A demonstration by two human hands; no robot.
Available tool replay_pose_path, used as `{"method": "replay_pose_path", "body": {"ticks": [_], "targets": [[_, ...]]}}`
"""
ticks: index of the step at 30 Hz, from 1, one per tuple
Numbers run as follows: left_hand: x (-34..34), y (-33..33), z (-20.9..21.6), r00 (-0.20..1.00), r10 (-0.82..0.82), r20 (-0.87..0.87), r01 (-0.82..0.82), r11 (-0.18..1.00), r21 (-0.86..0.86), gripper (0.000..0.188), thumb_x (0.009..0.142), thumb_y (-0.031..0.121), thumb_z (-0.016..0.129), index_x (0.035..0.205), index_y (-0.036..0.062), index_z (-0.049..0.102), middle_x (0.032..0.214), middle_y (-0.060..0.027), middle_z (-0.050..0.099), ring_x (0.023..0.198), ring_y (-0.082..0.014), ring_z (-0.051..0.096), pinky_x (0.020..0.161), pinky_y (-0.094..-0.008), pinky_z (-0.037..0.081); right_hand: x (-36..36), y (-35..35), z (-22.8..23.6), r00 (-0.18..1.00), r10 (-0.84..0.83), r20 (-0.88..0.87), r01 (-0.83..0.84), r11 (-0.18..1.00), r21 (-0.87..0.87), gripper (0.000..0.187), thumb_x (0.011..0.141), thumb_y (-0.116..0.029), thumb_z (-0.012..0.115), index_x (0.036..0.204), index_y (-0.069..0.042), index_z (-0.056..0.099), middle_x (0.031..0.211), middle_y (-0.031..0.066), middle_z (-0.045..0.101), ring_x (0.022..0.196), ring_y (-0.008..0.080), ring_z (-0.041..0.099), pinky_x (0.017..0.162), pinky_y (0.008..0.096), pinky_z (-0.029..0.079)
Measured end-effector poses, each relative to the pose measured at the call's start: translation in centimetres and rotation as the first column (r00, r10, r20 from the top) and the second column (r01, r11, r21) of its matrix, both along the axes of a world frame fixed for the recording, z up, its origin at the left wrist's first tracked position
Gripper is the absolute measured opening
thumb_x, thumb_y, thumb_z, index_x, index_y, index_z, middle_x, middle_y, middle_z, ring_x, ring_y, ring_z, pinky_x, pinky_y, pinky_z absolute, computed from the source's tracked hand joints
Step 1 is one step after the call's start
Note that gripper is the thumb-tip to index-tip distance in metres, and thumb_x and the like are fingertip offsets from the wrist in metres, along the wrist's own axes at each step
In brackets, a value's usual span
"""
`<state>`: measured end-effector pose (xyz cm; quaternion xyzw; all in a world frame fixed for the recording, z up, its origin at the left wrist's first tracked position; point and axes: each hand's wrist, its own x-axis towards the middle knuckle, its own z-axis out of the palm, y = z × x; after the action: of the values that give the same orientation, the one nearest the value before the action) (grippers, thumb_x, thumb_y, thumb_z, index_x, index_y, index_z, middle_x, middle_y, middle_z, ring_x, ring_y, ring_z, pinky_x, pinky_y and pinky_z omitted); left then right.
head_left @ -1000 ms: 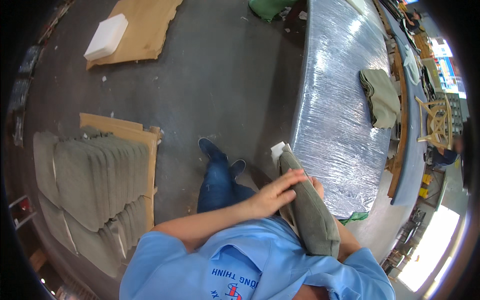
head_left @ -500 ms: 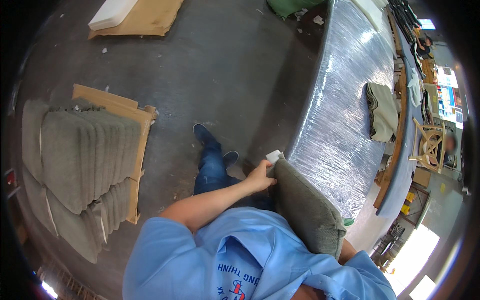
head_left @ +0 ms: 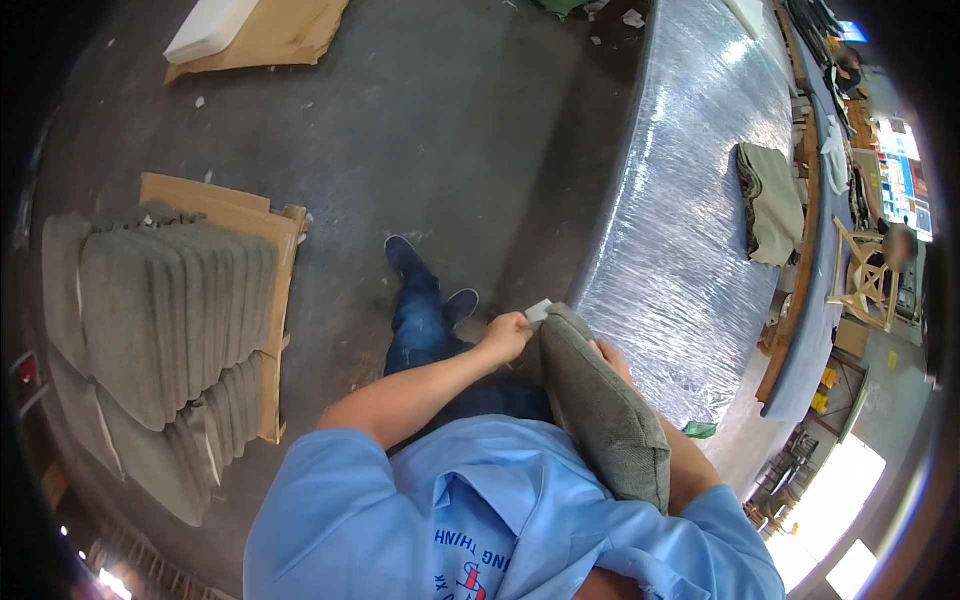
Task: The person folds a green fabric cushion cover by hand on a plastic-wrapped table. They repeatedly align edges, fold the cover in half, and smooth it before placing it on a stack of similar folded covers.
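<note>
A grey-green seat cushion (head_left: 605,420) stands on edge against my body, to the right of my middle. A small white tag (head_left: 539,312) shows at its far corner. My left hand (head_left: 508,338) is closed on that tag, its fingertips pinching it beside the cushion. On the cushion's right side, my right hand (head_left: 612,358) grips near the far end; part of its fingers is hidden behind the cushion.
Several similar cushions (head_left: 180,310) stand in rows at the left against cardboard (head_left: 225,205). A plastic-wrapped surface (head_left: 680,200) runs along my right, with folded fabric (head_left: 772,205) on it. White foam (head_left: 210,28) lies far left. A wooden chair frame (head_left: 862,275) is far right.
My right hand has come into view at the cushion's right side. The cushion has shifted slightly left and turned more edge-on. My left hand, still on the tag, has moved slightly left.
</note>
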<state>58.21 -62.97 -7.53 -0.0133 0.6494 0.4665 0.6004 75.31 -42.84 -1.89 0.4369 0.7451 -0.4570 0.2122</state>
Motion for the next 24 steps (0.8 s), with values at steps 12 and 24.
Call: {"method": "replay_pose_path", "body": {"ticks": [12,24], "targets": [[4.3,4.7,-0.4,0.887,0.447,0.11,-0.391,0.857,-0.335,0.033,0.091,0.008,0.049,0.122,0.0012,0.06,0.122,-0.0245,0.067,0.118,-0.0373,0.064,0.098,-0.0442,0.049,-12.7,-0.4,-5.1,0.944,0.281,0.171,-0.304,0.944,0.131,0.036,0.101,-0.033,0.061,0.113,-0.001,0.072,0.106,0.0292,0.072,0.106,0.0449,0.069,0.09,0.0495,0.053],[7.0,2.1,-0.1,0.957,0.288,0.045,-0.261,0.915,-0.307,0.026,0.088,0.008,0.051,0.111,0.0011,0.063,0.115,-0.0252,0.068,0.113,-0.0424,0.064,0.095,-0.0485,0.048,-10.8,-2.7,-1.3,0.886,0.398,0.239,-0.444,0.875,0.192,0.042,0.1,-0.041,0.061,0.102,-0.001,0.073,0.095,0.0287,0.072,0.095,0.048,0.069,0.084,0.0515,0.052]]}}
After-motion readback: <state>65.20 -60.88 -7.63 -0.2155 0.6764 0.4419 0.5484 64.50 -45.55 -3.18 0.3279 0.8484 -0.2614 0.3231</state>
